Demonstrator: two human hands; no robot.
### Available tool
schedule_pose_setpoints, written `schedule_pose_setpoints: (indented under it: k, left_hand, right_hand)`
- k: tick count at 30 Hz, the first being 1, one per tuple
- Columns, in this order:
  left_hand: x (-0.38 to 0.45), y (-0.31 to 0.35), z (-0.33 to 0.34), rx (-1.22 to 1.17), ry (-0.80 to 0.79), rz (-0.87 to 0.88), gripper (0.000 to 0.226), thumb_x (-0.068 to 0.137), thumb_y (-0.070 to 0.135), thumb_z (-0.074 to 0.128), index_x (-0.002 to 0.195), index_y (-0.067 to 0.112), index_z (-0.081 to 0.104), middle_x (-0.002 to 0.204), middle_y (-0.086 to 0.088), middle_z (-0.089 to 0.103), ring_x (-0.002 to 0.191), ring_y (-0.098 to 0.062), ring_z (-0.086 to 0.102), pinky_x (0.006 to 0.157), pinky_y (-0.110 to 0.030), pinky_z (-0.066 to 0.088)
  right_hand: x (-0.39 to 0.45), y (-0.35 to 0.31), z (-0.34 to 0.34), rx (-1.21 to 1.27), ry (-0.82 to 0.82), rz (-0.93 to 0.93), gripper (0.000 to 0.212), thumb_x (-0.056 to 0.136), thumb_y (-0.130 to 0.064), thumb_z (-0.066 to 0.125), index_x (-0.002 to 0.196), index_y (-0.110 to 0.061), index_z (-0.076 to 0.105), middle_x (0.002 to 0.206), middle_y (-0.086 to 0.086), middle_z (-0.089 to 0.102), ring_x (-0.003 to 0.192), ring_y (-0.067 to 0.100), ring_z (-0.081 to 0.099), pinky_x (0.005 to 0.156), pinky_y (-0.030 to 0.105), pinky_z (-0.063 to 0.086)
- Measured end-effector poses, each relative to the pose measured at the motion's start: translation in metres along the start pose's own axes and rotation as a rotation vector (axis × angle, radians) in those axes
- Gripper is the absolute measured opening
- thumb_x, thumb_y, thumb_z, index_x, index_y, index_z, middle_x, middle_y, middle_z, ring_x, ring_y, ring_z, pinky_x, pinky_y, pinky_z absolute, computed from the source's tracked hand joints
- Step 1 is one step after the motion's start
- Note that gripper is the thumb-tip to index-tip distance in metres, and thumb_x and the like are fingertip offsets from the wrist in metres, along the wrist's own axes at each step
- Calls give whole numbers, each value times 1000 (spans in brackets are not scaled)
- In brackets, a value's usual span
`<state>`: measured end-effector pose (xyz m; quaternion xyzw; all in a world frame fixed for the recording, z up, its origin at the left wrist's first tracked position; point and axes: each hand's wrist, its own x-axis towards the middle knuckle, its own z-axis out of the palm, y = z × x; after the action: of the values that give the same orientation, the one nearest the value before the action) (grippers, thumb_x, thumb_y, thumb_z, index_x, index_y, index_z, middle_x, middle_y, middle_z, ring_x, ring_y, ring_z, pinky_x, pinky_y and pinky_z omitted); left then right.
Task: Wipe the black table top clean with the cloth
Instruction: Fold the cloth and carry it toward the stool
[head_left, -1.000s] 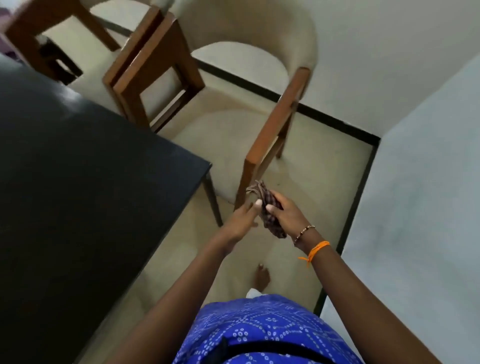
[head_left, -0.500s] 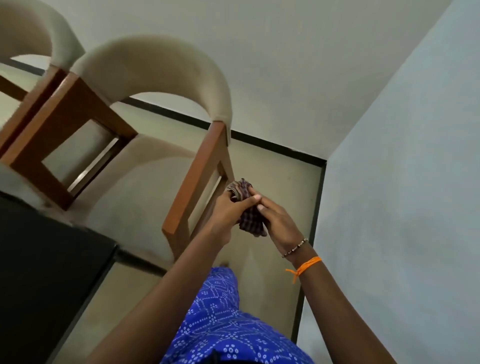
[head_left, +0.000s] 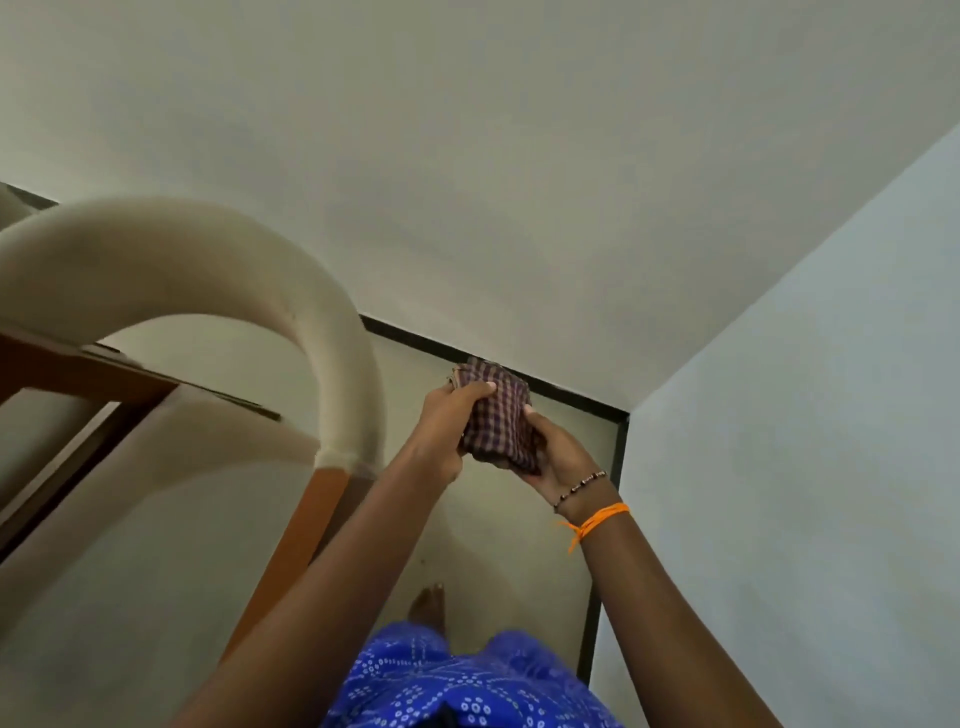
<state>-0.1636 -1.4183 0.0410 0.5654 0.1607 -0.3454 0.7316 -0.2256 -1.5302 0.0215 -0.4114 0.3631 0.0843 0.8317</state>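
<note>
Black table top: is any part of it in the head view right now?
No. The view shows only the checked purple cloth held in both hands, a cream padded chair, floor and walls.

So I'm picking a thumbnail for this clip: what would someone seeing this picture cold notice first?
Probably the checked cloth, bunched between the left hand and the right hand at mid-frame, in the air above the floor. Next comes the cream curved chair back sweeping across the left side, and the orange thread on the right wrist. The black table is not in view.
</note>
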Motion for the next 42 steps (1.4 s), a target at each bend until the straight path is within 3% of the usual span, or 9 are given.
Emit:
schedule_pose_setpoints:
  k: [2,6,9,14,17,22,26,34,42]
  left_hand:
    - [30,21,11,6,-3,7,19,86,18,60,104,13,55,98,-5,66,89,-22,64,67,-31,53]
    - [94,56,25,31,19,0,21,89,17,57,109,15,52,101,-3,63,95,-21,60,79,-35,52]
    - [143,82,31,17,51,6,25,90,16,56,114,16,49,101,0,61,92,-17,59,72,-30,51]
    - [218,122,41,-128,218,-21,44,88,12,56,131,4,46,125,-14,58,110,-27,57,95,-39,48]
    - [252,149,41,-183,329,-15,43,87,16,58,129,7,48,122,-12,60,107,-25,58,87,-36,49]
    - [282,192,16,-351,476,-1,40,86,19,58,124,11,48,117,-12,61,106,-28,59,90,-43,51]
    - [304,223,-27,-502,553,69,42,86,13,55,127,11,44,118,-11,57,108,-29,55,80,-41,53]
    - [346,313,-174,-662,774,163,42,90,11,51,132,13,43,109,-9,61,94,-25,62,71,-37,55]
    - [354,403,-318,-653,809,262,47,93,14,49,138,13,38,129,-12,55,111,-28,56,92,-42,50]
  right_hand:
    - [27,-33,3,-2,11,-55,34,99,-13,40,127,5,47,103,19,62,82,29,64,54,33,57]
    - [94,-89,7,-132,28,-101,32,95,-3,45,126,4,47,109,19,60,93,30,59,80,41,50]
    - [153,-134,22,-222,10,-108,28,93,1,46,120,4,50,100,17,61,87,27,60,77,38,50]
    - [239,-200,55,-353,-94,-27,25,90,5,47,113,3,53,106,22,59,85,30,60,74,39,50]
    - [284,-227,81,-412,-149,49,32,88,10,44,119,9,51,112,26,57,97,37,57,86,46,48]
    - [342,-244,140,-563,-284,173,28,87,9,37,106,2,55,92,19,60,78,28,59,66,34,49]
    - [389,-243,210,-649,-355,257,22,83,8,33,91,0,52,82,16,54,71,27,53,64,33,43]
    - [453,-201,403,-831,-502,290,42,84,9,33,124,21,38,105,22,50,81,32,52,66,38,44]
    - [503,-158,579,-907,-661,234,23,84,10,35,83,-3,53,82,13,56,72,22,56,53,25,48]
